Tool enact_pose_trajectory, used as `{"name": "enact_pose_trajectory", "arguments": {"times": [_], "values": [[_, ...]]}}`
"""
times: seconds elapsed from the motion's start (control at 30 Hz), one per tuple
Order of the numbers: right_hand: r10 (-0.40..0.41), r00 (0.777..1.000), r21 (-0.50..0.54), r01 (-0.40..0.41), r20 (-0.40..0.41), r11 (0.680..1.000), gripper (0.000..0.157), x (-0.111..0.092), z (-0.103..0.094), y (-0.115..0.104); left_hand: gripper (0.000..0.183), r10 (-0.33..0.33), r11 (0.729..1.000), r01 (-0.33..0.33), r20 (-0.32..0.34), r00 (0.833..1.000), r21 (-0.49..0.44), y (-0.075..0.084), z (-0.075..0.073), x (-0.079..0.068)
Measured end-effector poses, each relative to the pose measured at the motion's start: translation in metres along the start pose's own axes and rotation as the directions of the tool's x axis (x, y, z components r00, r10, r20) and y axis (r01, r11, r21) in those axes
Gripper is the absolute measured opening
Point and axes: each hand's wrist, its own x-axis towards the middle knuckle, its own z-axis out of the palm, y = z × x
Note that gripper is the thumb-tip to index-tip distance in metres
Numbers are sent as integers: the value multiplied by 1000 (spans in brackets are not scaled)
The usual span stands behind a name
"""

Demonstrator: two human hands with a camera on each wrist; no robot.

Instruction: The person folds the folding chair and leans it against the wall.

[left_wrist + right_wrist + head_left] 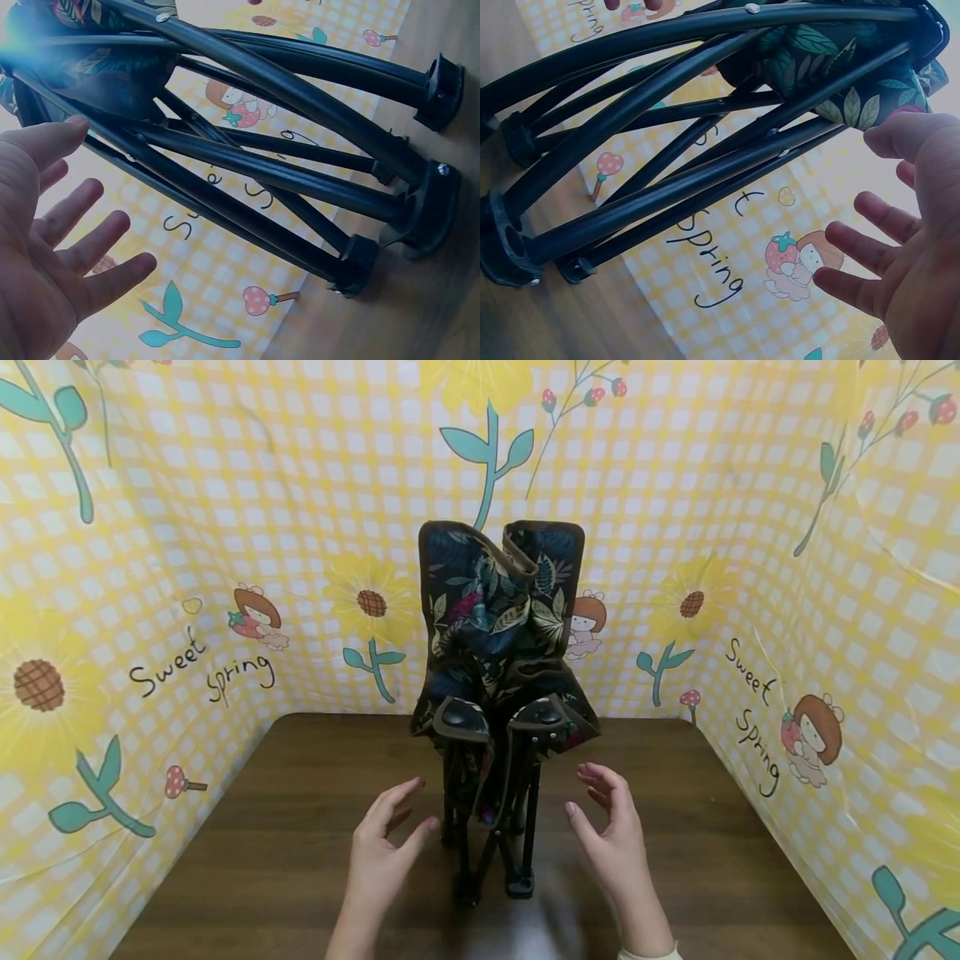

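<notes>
Standing between left hand (381,852) and right hand (617,837), folding chair (491,631), seemingly apart.

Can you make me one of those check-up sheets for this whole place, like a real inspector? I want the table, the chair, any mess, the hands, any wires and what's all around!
Surface: brown table with a wood-grain look.
Job's things: one chair standing on the table, its dark leafy fabric bunched in the middle and its black legs close together.
Clutter: nothing seen.
Grippers: left hand and right hand, one on each side of the legs, fingers apart, neither gripping the chair.
Cables: nothing seen.
Surroundings: yellow-and-white checked cloth behind the table and along both sides, printed with flowers.
</notes>
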Motion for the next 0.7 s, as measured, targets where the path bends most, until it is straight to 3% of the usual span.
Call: {"name": "enact_pose_trajectory", "arguments": {"times": [0.4,0.7], "values": [[112,993,14,-112,26,994,56,-5,6,-13,55,-66,998,67,29,997,-22,-2,3,-6],[105,992,73,-110,68,991,49,-12,11,10,50,-116,993,115,74,991,17,-8,7,-14]]}}
